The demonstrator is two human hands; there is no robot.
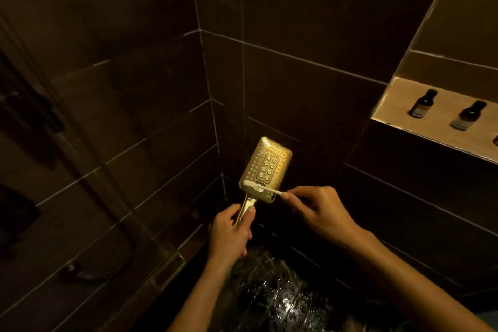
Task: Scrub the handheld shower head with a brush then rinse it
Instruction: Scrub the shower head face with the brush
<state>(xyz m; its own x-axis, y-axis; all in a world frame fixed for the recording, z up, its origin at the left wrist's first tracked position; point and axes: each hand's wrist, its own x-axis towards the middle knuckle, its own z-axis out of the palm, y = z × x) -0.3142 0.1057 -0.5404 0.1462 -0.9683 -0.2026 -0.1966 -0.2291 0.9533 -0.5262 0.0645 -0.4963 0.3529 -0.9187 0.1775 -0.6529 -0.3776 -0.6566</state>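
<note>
Nearest me, left grip (229, 234) clamps the shower head (265, 164) by its handle, upright before the tiled corner (213, 116), while right grip (320, 213) pinches the brush (258, 188) across its lower face; I judge that thin pinch could let it twist off.

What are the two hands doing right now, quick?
Left hand: closed around the handle of the gold shower head.
Right hand: pinching the white brush, bristles on the shower head's lower edge.
</note>
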